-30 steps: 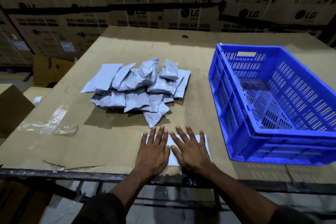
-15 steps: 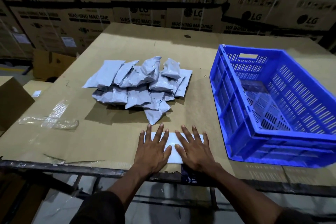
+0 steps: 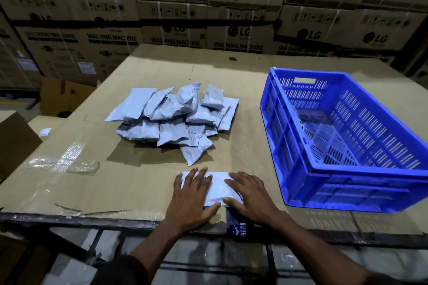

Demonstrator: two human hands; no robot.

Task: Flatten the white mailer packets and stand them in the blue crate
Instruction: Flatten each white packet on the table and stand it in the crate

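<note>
One white mailer packet [image 3: 217, 186] lies flat near the front edge of the cardboard-covered table [image 3: 143, 183]. My left hand [image 3: 192, 196] presses on its left half with straight fingers. My right hand [image 3: 250, 194] presses on its right half, fingers spread flat. A heap of several puffy white mailer packets [image 3: 176, 118] sits further back, in the middle of the table. The blue crate [image 3: 342, 178] stands to the right of the hands, with no packets visible inside.
Crumpled clear tape [image 3: 67, 164] lies on the table at the left. A dark label [image 3: 238, 222] hangs over the front edge below the packet. Stacked washing-machine cartons [image 3: 176, 30] wall off the back. An open brown box [image 3: 16, 143] stands left of the table.
Both hands have slid apart and toward me over the packet, uncovering its middle. The fingers now lie less spread. The camera view has shifted a little.
</note>
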